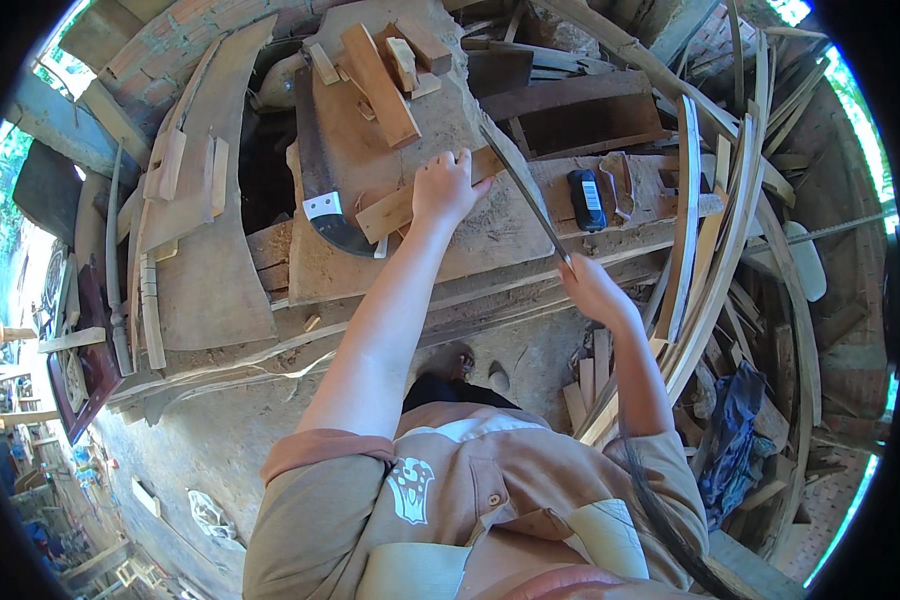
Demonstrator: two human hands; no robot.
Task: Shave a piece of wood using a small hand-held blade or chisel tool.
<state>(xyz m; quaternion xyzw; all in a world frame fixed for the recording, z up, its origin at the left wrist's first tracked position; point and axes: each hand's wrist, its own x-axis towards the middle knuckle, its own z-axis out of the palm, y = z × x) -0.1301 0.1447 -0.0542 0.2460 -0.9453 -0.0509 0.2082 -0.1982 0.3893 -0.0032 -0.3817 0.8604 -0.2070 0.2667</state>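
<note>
My left hand (pixel 445 188) grips a narrow wooden board (pixel 395 210) lying across a wide worn plank (pixel 480 255) on the bench. My right hand (pixel 595 290) is closed on the near end of a long, thin metal blade (pixel 520 180), which slants up and left to meet the board's right end. Left of the board lies a dark curved piece (pixel 345 235) with a white plate on it. Wood offcuts (pixel 380 80) are piled toward the back of the plank. A dark blue-black oblong object (pixel 587 200) lies to the right.
Curved sheets (pixel 205 290) lie at the left. Long bent wooden strips (pixel 735 250) and dark cloth (pixel 725 440) crowd the right. A brick wall (pixel 170 45) is behind the bench. My feet (pixel 498 376) are on the concrete floor (pixel 190 450) below.
</note>
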